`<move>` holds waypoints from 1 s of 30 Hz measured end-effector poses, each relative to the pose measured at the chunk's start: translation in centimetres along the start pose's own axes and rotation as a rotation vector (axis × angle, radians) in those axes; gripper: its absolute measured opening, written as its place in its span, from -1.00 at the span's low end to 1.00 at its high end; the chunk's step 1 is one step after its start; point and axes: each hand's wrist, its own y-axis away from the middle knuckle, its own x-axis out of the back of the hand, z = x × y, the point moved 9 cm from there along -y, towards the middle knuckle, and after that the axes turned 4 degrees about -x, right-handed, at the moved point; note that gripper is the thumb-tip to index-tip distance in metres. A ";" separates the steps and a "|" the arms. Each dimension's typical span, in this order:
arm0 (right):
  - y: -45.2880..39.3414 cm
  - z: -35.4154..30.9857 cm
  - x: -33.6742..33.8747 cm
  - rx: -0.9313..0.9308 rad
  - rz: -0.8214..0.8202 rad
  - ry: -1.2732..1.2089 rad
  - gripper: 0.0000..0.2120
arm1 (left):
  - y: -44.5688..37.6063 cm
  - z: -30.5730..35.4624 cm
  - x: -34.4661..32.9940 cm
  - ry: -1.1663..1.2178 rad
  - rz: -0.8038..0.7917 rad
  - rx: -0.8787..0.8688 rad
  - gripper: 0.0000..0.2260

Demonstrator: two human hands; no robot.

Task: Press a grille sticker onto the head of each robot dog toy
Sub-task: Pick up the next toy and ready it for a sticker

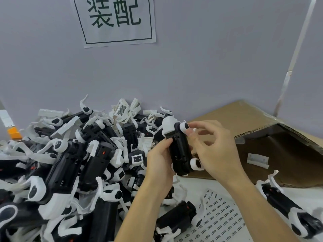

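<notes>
I hold a black-and-white robot dog toy (180, 151) belly-up in the middle of the view. My left hand (160, 159) grips its black body from the left. My right hand (213, 147) holds the toy from the right, with thumb and forefinger pinched at the white joint near its white head (170, 126). Whether a sticker sits between those fingertips I cannot tell. A white sheet of small black grille stickers (220, 219) lies flat on the table below my right forearm.
A big heap of black-and-white robot dogs (70, 163) fills the left half. One dog (288, 212) lies at the right, another (178, 219) beside the sticker sheet. An open cardboard box (272, 147) stands behind my right hand. A grey wall with a printed sign (115, 20) backs everything.
</notes>
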 end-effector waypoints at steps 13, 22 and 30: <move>0.3 -1.5 1.0 0.254 0.063 0.091 -0.82 | 0.0 0.1 -1.2 -0.249 -0.185 -0.037 -0.73; 0.1 -0.6 0.7 0.197 0.064 0.143 -0.86 | -0.5 0.4 -0.4 -0.374 -0.063 -0.072 -0.65; 0.4 0.6 -1.0 -0.060 0.027 0.068 -0.79 | 0.4 1.3 -2.7 -0.829 -0.121 -0.454 -0.69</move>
